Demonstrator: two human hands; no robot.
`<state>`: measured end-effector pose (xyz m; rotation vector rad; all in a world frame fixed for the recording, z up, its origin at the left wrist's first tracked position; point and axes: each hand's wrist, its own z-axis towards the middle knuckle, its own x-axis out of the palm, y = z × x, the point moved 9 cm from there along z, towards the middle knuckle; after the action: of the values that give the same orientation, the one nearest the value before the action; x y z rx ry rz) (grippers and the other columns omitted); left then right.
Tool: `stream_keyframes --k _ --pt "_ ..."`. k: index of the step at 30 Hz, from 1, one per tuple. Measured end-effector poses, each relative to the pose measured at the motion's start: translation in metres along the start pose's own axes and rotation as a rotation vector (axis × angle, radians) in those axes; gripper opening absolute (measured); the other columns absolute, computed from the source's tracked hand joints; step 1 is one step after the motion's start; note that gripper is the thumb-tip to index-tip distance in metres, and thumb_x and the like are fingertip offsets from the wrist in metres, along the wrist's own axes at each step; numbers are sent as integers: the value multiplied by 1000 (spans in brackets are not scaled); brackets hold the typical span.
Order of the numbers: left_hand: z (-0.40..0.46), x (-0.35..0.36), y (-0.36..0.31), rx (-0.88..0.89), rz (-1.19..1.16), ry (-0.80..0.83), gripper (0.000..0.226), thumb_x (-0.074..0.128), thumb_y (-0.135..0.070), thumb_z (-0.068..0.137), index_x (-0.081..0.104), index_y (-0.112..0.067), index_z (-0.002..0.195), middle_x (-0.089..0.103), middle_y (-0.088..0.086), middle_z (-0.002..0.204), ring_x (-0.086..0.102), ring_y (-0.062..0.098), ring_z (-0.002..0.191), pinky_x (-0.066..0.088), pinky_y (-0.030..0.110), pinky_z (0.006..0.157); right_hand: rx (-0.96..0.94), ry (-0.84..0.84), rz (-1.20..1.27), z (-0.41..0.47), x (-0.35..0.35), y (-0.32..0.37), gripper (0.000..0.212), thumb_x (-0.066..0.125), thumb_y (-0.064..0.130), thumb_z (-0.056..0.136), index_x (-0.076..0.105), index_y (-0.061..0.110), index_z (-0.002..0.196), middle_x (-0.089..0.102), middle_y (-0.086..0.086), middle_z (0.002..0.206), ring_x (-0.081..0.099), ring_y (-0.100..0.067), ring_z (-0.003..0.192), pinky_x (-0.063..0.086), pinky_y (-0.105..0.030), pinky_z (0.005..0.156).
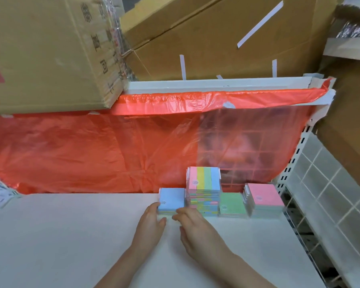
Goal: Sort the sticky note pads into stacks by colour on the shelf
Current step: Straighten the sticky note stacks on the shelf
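touching blue pad stack (171,199) on shelf (71,235): both hands (152,220).

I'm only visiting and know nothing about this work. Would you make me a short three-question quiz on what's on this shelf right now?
1. True or false: the blue pad stack is the leftmost stack on the white shelf.
2. Which stack is tallest? A) green pad stack B) multicolour striped pad stack C) pink-topped pad stack
3. Fill in: the left hand and right hand both touch the front of the ____ stack.

Key: 1 true; 2 B; 3 blue.
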<state>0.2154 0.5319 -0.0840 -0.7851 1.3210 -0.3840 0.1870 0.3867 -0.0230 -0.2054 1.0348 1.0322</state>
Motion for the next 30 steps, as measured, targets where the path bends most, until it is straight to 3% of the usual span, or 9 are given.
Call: stream_keyframes --k 6,8,11,14,16,21,25,27,30 --pt "-1 -1 0 1 -20 -22 45 56 -2 86 47 -9 130 55 2 128 52 16 117 37 20 95 77 155 -182 8 50 -14 63 82 11 40 70 8 101 68 -10 109 67 -22 99 51 -26 86" --pt "-2 1 1 9 -15 7 47 54 -4 87 45 -11 132 52 -1 131 49 14 120 33 15 96 93 136 -239 14 62 -16 56 78 14 46 70 4 100 69 -13 106 68 -24 98 54 -30 82" --pt "-4 0 1 44 1 42 50 54 -4 87 42 -11 135 47 -1 135 44 13 125 24 10 99 151 159 -294 20 72 -16 38 50 16 67 73 2 94 71 -14 102 70 -25 92 56 -33 77" --pt "-11 -10 3 88 31 15 44 53 -5 89 45 -8 132 45 2 132 42 15 126 19 6 99 206 179 -346 19 71 -16 55 83 12 40 73 1 93 71 -14 99 70 -27 90 56 -35 75" --pt "-21 -21 11 104 46 -16 40 52 -8 91 47 -11 130 44 -2 129 41 12 125 17 4 98 233 174 -345 18 70 -17 68 85 6 27 72 1 94 70 -14 100 70 -27 91 56 -34 75" --pt "-52 -64 44 122 62 -81 32 50 -14 93 54 -21 124 43 -17 118 42 3 121 25 6 96 268 117 -344 31 61 -8 31 55 10 55 65 10 84 63 -7 88 64 -26 77 55 -30 65" --pt "-76 -118 85 68 121 -118 29 45 -20 97 54 -27 124 49 -18 124 42 -1 120 29 9 93 299 150 -253 47 74 31 37 71 3 50 64 10 85 61 -6 82 62 -28 69 53 -33 55" --pt "-89 -151 111 12 147 -147 29 44 -21 97 55 -28 122 53 -17 123 49 1 115 34 14 89 292 166 -182 54 90 62 37 70 0 58 66 9 94 63 -8 89 64 -30 75 55 -37 58" --pt "-110 -201 154 -82 172 -192 26 44 -23 96 59 -29 117 61 -14 116 56 7 105 40 22 82 289 226 -98 66 120 116 37 54 4 79 59 8 116 57 -10 113 58 -33 100 52 -42 80"
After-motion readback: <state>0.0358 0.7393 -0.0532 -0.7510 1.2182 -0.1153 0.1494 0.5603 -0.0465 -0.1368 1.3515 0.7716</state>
